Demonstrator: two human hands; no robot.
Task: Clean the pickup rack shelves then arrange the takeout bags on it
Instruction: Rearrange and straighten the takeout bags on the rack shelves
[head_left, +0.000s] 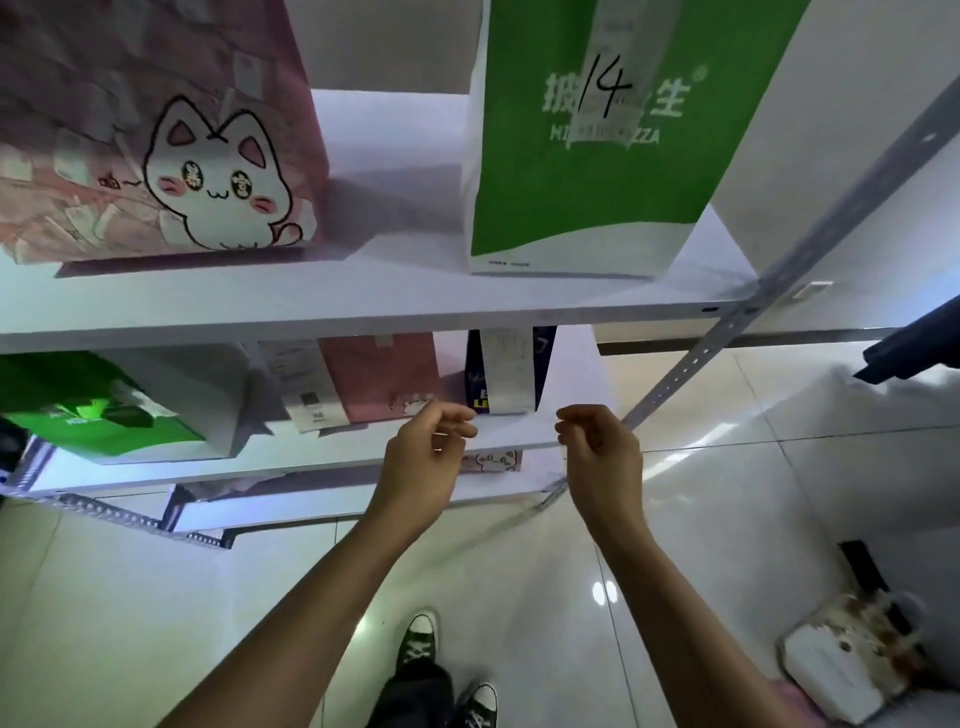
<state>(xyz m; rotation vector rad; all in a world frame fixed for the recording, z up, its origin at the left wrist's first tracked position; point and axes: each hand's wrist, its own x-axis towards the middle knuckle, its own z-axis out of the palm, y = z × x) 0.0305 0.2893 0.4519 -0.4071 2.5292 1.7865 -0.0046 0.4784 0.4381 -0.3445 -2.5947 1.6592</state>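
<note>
On upper shelf two bags, middle shelf three, both hands loosely curled, holding nothing.

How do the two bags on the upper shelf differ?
The pink cat bag stands at the left and shows a white cartoon cat; the green pizza bag stands at the right and carries a receipt marked 14. The green bag has white side panels; the pink one has none visible. Both stand upright on the upper shelf.
</note>
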